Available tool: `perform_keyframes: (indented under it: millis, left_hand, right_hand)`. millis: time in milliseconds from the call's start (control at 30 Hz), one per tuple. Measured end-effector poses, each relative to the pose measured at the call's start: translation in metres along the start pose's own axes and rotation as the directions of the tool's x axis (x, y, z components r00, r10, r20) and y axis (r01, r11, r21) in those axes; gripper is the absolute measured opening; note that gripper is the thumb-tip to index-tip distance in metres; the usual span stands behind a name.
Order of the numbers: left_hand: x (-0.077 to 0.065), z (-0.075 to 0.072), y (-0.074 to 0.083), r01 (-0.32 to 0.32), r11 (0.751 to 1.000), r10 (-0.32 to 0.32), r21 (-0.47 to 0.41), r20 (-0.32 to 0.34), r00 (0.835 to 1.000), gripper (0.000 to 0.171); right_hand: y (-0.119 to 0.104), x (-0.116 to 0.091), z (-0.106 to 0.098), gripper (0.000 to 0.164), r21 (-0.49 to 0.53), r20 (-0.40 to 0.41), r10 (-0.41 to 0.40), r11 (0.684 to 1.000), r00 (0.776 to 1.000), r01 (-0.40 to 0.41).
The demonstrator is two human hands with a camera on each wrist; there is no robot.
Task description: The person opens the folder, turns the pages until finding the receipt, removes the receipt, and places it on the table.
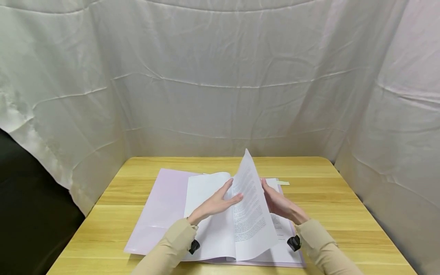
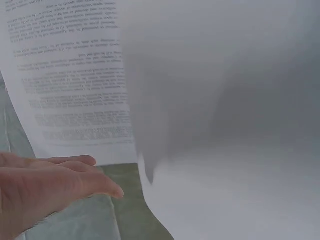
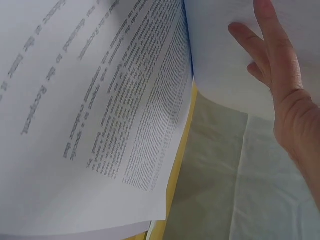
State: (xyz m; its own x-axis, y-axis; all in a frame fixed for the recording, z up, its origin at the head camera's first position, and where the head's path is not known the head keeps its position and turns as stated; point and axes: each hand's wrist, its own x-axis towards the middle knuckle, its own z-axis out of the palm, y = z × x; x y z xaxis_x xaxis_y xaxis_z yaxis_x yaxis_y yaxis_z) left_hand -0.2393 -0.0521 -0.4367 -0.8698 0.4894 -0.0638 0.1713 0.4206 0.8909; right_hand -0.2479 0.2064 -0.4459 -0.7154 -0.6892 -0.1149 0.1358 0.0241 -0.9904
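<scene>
A lilac folder [image 1: 161, 206] lies spread on the table with printed papers inside. One printed sheet [image 1: 252, 221] stands raised and tilted near the middle, its text facing left. My left hand [image 1: 216, 203] reaches over the blank left page [image 1: 206, 187], thumb and fingers spread at the raised sheet's printed side. Behind that sheet is my right hand [image 1: 280, 202], partly hidden by it. In the right wrist view, the right hand [image 3: 282, 75] has its fingers extended against the sheet's pale back. More text shows on the page [image 3: 130, 95] lying below.
The wood-grain table [image 1: 350, 217] extends around the folder. A small pale tab [image 1: 283, 183] sticks out at the papers' upper right. Light grey cloth [image 1: 223, 107] hangs behind and at both sides, and a black surface [image 1: 31, 214] shows at the far left.
</scene>
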Motion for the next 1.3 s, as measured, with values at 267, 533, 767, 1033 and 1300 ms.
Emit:
perform_keyframes:
  millis: [267,533,767,1033,1300]
  left_hand:
    - [0.004,0.002,0.008,-0.061,0.995,0.060,-0.085,-0.015,0.998,0.101]
    - [0.004,0.002,0.014,-0.060,0.982,0.060,-0.180,-0.006,0.998,0.101]
    - [0.003,0.001,0.017,-0.058,0.975,0.056,-0.216,-0.013,0.998,0.085]
    - [-0.001,-0.003,0.021,-0.046,0.981,0.036,-0.188,-0.051,0.998,0.062]
    - [-0.001,-0.010,0.015,-0.047,0.965,0.051,-0.258,0.008,0.999,0.053]
  right_hand:
    - [-0.003,0.003,0.008,0.068,-0.022,-0.027,0.019,1.000,0.999,-0.019]
    - [-0.005,0.006,0.013,0.064,-0.035,-0.019,0.056,0.998,0.998,-0.057]
    - [-0.005,0.007,0.015,0.064,-0.023,-0.012,0.055,0.998,0.998,-0.055]
    - [-0.005,0.006,0.014,0.063,-0.020,0.024,0.052,0.998,0.998,-0.051]
    - [-0.002,0.006,0.014,0.061,-0.035,-0.004,0.064,0.997,0.998,-0.064]
